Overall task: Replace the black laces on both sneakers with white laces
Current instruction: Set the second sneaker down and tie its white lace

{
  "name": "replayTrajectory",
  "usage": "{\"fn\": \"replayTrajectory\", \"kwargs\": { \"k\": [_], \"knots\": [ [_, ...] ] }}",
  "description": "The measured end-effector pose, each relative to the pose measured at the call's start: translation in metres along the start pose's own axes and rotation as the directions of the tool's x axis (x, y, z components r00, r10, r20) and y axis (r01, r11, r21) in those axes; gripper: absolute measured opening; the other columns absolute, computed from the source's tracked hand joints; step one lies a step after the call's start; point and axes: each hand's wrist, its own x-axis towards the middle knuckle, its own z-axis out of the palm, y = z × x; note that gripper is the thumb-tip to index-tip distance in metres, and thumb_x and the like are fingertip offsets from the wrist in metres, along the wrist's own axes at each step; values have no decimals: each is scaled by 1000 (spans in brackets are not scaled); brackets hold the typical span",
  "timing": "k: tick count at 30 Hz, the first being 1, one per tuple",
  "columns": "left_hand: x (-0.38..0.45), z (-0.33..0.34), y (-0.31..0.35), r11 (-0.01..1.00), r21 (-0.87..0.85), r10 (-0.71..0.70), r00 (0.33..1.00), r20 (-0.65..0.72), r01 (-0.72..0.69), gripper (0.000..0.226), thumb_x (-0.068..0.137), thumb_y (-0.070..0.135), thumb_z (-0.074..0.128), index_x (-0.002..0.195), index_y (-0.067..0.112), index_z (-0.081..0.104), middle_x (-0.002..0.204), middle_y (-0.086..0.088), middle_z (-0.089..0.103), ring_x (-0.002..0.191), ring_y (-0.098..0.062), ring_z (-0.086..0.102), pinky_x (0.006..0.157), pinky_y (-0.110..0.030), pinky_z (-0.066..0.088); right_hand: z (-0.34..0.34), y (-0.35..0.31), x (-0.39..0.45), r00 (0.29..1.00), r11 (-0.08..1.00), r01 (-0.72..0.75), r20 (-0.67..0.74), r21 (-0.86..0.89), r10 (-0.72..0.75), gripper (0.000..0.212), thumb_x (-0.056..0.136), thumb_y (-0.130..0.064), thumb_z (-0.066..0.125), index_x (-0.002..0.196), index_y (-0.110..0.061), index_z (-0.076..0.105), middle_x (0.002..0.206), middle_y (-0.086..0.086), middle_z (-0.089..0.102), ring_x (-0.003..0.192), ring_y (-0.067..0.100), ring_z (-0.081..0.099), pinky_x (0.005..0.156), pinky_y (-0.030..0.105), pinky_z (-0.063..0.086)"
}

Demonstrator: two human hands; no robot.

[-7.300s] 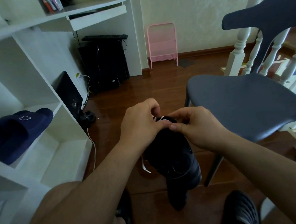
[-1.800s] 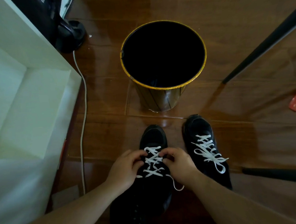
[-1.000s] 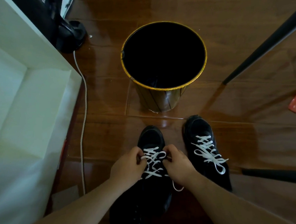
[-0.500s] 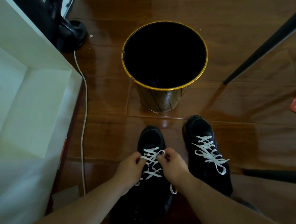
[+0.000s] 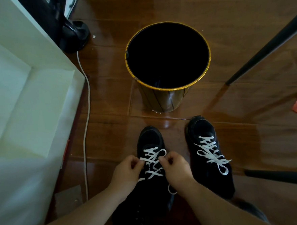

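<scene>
Below, two black sneakers are set side by side on a wood floor, toes pointing away from the wearer of the camera toward a gold-rimmed bin [image 5: 170, 86]. Both are already threaded w/ white lace; no black lace is seen on either.

The right sneaker [image 5: 210, 181] is finished: its bow [image 5: 216, 160] is tied and left lying across the tongue, just beside the right hand [image 5: 176, 170] but not touched by it.

The left sneaker [image 5: 150, 138] is the one being worked. Its white lace [image 5: 153, 162] is gripped from both sides: one strand is pinched between thumb and curled fingers of the left hand [image 5: 125, 173], and a small loop is held up by the pinched fingertips of the right hand. A free lace tail [image 5: 171, 189] is seen dangling under the right wrist.

Key relation: the shoe's long axis runs straight away from the body, the hands are placed either side of it at mid-tongue, and the lace is stretched crosswise between them, approx. level. Neither hand is clearly nearer; each is touching its own strand. The loop lies on the right-hand side, so a wrap from the left strand is probably what the next move calls for, tho that is a judgement.

The task is judged nearly done, w/ only this knot outstanding. Slack at the loop could let the bow slip.
</scene>
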Motion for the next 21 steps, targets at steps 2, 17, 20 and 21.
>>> {"fn": "replayTrajectory", "kwargs": {
  "k": [2, 17, 20, 21],
  "knots": [
    [-6, 5, -3, 996, -89, -6, 999, 42, 10, 5, 99, 39, 69, 95, 36, 68, 88, 15, 74, 83, -9, 70, 72, -34, 55, 3, 4, 1, 1000, 999, 13, 16, 45, -13, 9, 95, -39, 68, 90, -32, 66, 99, -5, 70, 89, 11, 67, 85, 40, 59],
    [-2, 0, 19, 856, 474, 184, 979, 90, -204, 10, 91, 44, 68, 86, 37, 64, 84, 14, 64, 78, -4, 61, 72, -33, 57, -7, 1, 11, 931, 796, 359, 252, -487, -265, 8, 105, -23, 52, 110, -26, 57, 110, -7, 43, 89, 16, 58, 81, 38, 53],
    [5, -5, 10, 889, 421, 109, 976, 191, -182, 13, 100, 40, 65, 87, 38, 64, 88, 12, 68, 83, -8, 64, 80, -39, 58, -16, 6, 8, 920, 725, 390, 269, -567, -285, 9, 105, -25, 51, 113, -28, 51, 115, -6, 41, 93, 23, 62, 77, 45, 57],
    [6, -8, 6, 890, 423, 88, 974, 206, -170, 15, 102, 37, 62, 87, 38, 63, 93, 12, 67, 86, -11, 64, 83, -42, 58, -19, 8, 8, 916, 694, 402, 272, -597, -296, 12, 104, -23, 53, 114, -28, 50, 116, -6, 40, 93, 23, 62, 75, 43, 57]
  ]
}}
